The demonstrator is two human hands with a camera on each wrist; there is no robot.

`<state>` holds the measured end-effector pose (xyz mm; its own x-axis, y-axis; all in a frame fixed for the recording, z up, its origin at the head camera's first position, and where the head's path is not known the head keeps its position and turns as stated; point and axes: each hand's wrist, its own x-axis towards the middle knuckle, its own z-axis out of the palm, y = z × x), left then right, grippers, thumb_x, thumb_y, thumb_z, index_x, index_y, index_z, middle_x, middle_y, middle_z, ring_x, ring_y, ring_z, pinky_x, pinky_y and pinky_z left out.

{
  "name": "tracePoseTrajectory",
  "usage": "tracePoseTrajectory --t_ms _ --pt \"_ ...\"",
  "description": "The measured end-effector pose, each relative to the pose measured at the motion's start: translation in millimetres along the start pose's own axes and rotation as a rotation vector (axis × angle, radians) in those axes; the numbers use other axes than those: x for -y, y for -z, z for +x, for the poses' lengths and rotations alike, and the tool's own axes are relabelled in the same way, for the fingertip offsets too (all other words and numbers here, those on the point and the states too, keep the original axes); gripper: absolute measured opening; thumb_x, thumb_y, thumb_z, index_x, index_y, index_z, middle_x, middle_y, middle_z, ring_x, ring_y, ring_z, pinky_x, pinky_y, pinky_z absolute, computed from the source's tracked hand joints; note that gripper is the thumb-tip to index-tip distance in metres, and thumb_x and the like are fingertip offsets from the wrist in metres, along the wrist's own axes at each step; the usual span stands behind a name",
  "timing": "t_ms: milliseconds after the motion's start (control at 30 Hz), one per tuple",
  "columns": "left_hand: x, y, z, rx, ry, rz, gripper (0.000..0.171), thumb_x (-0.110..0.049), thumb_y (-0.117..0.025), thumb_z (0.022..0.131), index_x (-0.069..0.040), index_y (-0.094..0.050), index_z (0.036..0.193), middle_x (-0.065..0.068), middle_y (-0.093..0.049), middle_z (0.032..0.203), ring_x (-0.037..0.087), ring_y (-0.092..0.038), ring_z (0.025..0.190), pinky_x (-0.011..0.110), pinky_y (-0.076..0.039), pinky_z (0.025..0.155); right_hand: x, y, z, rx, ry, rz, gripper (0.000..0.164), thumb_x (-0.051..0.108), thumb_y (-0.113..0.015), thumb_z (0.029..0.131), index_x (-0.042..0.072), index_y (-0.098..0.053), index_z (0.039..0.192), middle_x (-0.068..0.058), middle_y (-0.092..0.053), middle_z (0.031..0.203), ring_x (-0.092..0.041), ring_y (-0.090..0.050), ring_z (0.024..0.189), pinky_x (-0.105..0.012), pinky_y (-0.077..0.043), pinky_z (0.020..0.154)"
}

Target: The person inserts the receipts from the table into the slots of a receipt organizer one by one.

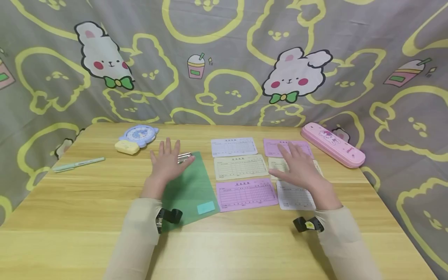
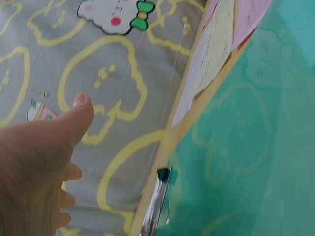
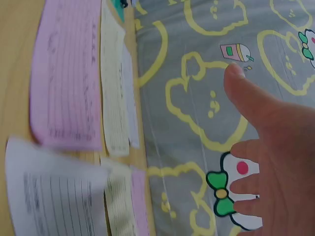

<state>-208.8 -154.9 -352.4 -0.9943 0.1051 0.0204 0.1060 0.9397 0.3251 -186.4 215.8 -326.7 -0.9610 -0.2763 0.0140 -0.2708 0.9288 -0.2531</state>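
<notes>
My left hand [image 1: 167, 165], fingers spread, is over the upper left part of a green clipboard [image 1: 190, 190] and holds nothing. The board's metal clip [image 1: 184, 156] shows beside the thumb, and a teal slip [image 1: 206, 207] lies near its lower right corner. Also with fingers spread, my right hand [image 1: 301, 168] is above the right column of printed form slips, partly hiding a purple slip [image 1: 271, 147], a cream slip [image 1: 275, 164] and a white slip [image 1: 294, 197]. Between the hands lie another white slip [image 1: 233, 147], cream slip [image 1: 240, 167] and purple slip [image 1: 246, 194].
At the back left are a blue round animal-eared object [image 1: 140, 135] and a pale yellow block [image 1: 126, 147]. A light green pen [image 1: 79, 165] lies at far left, a pink pencil case [image 1: 332, 144] at back right. Behind the wooden table [image 1: 224, 249] hangs a patterned curtain [image 1: 224, 50].
</notes>
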Motion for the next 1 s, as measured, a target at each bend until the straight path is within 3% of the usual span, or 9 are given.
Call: tracePoseTrajectory --t_ms 300,500,700,867,1000 --pt "27.2 -4.9 17.6 -0.040 0.000 -0.108 0.082 -0.061 -0.035 0.081 -0.005 -0.016 0.138 0.022 0.000 0.139 0.037 0.005 0.125 0.060 0.007 0.089 -40.4 1.1 -31.0 -0.047 0.012 0.074 0.087 0.054 -0.053 0.077 0.001 -0.018 0.136 -0.030 -0.009 0.135 -0.044 -0.009 0.122 -0.059 -0.010 0.090" --pt "50.2 -9.6 24.9 -0.045 -0.032 -0.184 0.076 -0.055 -0.039 0.084 -0.002 -0.021 0.136 0.024 -0.016 0.137 0.040 -0.009 0.123 0.061 -0.001 0.090 -72.7 -6.3 -47.8 -0.085 0.066 0.252 0.077 0.034 -0.060 0.079 -0.007 -0.022 0.132 -0.032 -0.020 0.131 -0.046 -0.017 0.118 -0.057 -0.015 0.090" --pt "64.8 -18.7 28.6 0.010 -0.057 -0.281 0.069 -0.045 -0.048 0.084 0.001 -0.030 0.132 0.025 -0.032 0.129 0.041 -0.025 0.118 0.055 -0.013 0.093 -101.4 -15.4 -64.7 -0.024 -0.020 0.372 0.073 0.032 -0.058 0.082 -0.007 -0.021 0.132 -0.032 -0.022 0.130 -0.048 -0.019 0.116 -0.058 -0.017 0.089" --pt "68.8 -28.2 29.8 -0.046 -0.038 -0.278 0.063 -0.040 -0.059 0.078 -0.001 -0.043 0.125 0.025 -0.036 0.123 0.043 -0.026 0.110 0.053 -0.015 0.089 -118.1 -25.7 -71.9 -0.018 -0.063 0.406 0.069 0.032 -0.056 0.083 -0.006 -0.024 0.132 -0.030 -0.023 0.131 -0.048 -0.019 0.117 -0.056 -0.017 0.089" --pt "70.4 -36.7 29.0 -0.121 -0.060 -0.303 0.051 -0.031 -0.064 0.076 -0.002 -0.053 0.116 0.023 -0.042 0.115 0.040 -0.029 0.103 0.051 -0.018 0.084 -124.9 -30.5 -75.3 -0.014 -0.097 0.474 0.069 0.029 -0.058 0.082 -0.007 -0.025 0.131 -0.031 -0.023 0.130 -0.048 -0.019 0.117 -0.054 -0.017 0.091"
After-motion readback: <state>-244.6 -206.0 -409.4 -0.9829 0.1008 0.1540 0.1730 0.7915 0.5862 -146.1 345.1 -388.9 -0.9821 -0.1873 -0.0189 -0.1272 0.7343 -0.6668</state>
